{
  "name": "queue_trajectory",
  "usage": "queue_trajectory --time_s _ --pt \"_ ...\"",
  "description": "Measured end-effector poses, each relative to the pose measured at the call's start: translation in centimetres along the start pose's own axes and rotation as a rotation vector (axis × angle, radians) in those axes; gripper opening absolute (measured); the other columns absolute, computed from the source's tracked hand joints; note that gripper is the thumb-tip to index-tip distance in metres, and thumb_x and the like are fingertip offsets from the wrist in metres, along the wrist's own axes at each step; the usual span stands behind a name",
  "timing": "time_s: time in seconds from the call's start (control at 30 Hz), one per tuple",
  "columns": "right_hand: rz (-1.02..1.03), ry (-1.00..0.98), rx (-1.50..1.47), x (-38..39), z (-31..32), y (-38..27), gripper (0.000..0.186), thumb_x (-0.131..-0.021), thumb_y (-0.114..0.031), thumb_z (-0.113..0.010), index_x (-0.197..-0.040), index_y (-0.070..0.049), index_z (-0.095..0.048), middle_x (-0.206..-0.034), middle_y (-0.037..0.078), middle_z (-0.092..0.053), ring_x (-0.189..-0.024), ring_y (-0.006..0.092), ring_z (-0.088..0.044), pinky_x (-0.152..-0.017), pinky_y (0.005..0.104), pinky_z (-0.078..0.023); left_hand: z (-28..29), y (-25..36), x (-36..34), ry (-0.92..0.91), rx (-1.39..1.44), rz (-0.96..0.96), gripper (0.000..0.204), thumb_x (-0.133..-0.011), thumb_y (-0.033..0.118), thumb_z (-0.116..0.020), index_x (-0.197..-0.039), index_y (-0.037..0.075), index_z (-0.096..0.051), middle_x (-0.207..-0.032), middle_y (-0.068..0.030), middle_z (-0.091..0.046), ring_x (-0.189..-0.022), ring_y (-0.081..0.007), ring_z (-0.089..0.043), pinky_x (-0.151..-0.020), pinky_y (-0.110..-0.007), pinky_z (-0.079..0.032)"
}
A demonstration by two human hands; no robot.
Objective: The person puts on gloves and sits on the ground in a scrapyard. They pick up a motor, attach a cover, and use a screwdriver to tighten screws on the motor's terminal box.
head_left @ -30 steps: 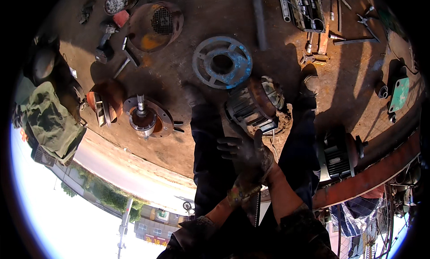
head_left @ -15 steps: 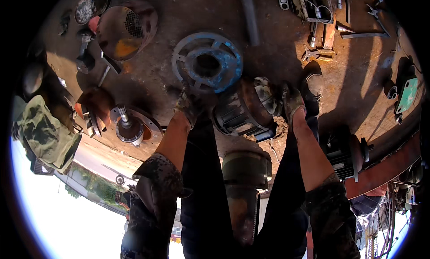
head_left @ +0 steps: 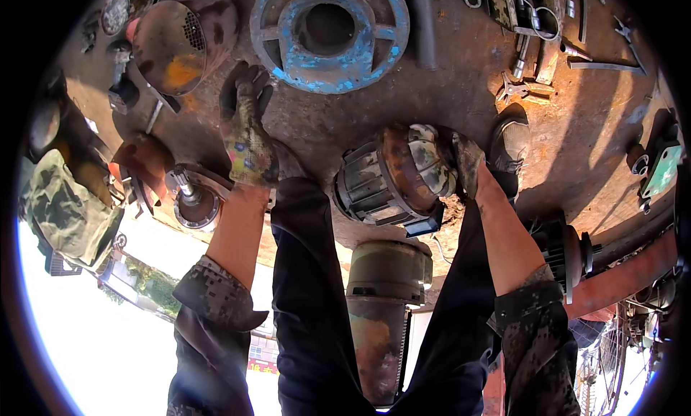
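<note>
My left hand (head_left: 248, 124), in a patterned work glove, is held over the floor with its fingers stretched out and nothing in them. Beyond it, to the right, lies a blue ring-shaped metal end cover (head_left: 386, 33) with spokes and a round centre hole. My right hand (head_left: 469, 164), gloved too, is against the right end of an electric motor (head_left: 374, 178); its fingers are in shadow and partly hidden. The motor lies on its side between my feet, with a ribbed grey body, a rusty band and a camouflage-patterned piece (head_left: 430, 160) at that end.
Pliers (head_left: 522, 90), sockets and a tool tray (head_left: 502, 6) lie far right. A round rusty cover (head_left: 167, 45) and a hammer-like tool (head_left: 122, 74) are far left. A shafted flange part (head_left: 193, 200) stands near my left arm. A green-grey cylindrical machine (head_left: 385, 272) is between my legs.
My left hand has come off the blue end cover and moved left, its fingers now extended. The cover sits farther away and looks larger. My right hand stays at the motor.
</note>
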State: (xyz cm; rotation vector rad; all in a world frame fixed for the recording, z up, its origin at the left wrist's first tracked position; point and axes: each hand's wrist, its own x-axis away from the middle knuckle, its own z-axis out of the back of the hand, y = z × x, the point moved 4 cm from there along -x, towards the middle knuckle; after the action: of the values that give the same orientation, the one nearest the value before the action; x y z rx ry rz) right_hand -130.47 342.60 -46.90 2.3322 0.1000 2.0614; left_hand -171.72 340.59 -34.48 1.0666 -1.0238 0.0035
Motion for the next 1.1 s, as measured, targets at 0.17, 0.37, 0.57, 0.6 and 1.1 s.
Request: queue_trajectory --time_s 0.17,0.37,0.57,0.6,1.1 --pt "-0.049 -0.196 -0.161 -0.9 -0.9 -1.3 0.046 -0.112 -0.032 -0.045 -0.146 -0.001 -0.056 -0.136 0.013 -0.067 -0.118 0.0256 -0.068 -0.104 0.0395 -0.055 0.1 -7.8 16.0 0.138 0.017 0.414 0.05 -0.111 0.026 -0.054 -0.153 0.0 -0.044 -0.151 -0.0137 -0.051 -0.137 -0.0258 -0.052 -0.117 -0.036 -0.041" --pt "-0.01 -0.227 -0.008 2.7 -4.4 -2.5 0.046 -0.112 -0.032 -0.046 -0.145 -0.001 -0.057 -0.135 0.012 -0.067 -0.116 0.0225 -0.069 -0.1 0.0368 -0.057 -5.1 -9.5 21.4 0.181 0.154 0.362 0.05 -0.11 0.027 -0.058 -0.155 0.007 -0.046 -0.151 -0.0122 -0.05 -0.139 -0.025 -0.046 -0.118 -0.038 -0.036" --pt "0.18 -0.237 0.04 5.5 -5.2 -1.5 0.041 -0.11 -0.027 -0.048 -0.142 -0.003 -0.057 -0.127 0.008 -0.068 -0.109 0.0185 -0.069 -0.09 0.0342 -0.058 -3.9 -11.1 24.0 0.347 0.405 0.594 0.052 -0.105 0.007 -0.061 -0.153 0.011 -0.044 -0.116 -0.0145 -0.069 -0.082 -0.0199 -0.071 -0.075 -0.035 -0.061" --pt "0.251 -0.196 0.179 5.2 -3.9 -0.8 0.04 -0.11 -0.027 -0.048 -0.141 -0.004 -0.058 -0.125 0.007 -0.068 -0.107 0.0179 -0.069 -0.089 0.0333 -0.058 -3.8 -11.6 23.6 0.358 0.393 0.564 0.05 -0.104 0.007 -0.062 -0.152 0.008 -0.045 -0.117 -0.0142 -0.069 -0.085 -0.019 -0.071 -0.077 -0.033 -0.06" --pt "0.538 0.057 0.498 11.0 -3.3 7.3 0.047 -0.113 -0.032 -0.048 -0.15 -0.003 -0.05 -0.109 0.005 -0.066 -0.092 0.0134 -0.065 -0.074 0.027 -0.053 0.1 -11.6 17.6 0.469 -0.219 0.397 0.042 -0.109 0.027 -0.059 -0.142 0.001 -0.056 -0.134 -0.0138 -0.062 -0.116 -0.0246 -0.062 -0.095 -0.037 -0.054"
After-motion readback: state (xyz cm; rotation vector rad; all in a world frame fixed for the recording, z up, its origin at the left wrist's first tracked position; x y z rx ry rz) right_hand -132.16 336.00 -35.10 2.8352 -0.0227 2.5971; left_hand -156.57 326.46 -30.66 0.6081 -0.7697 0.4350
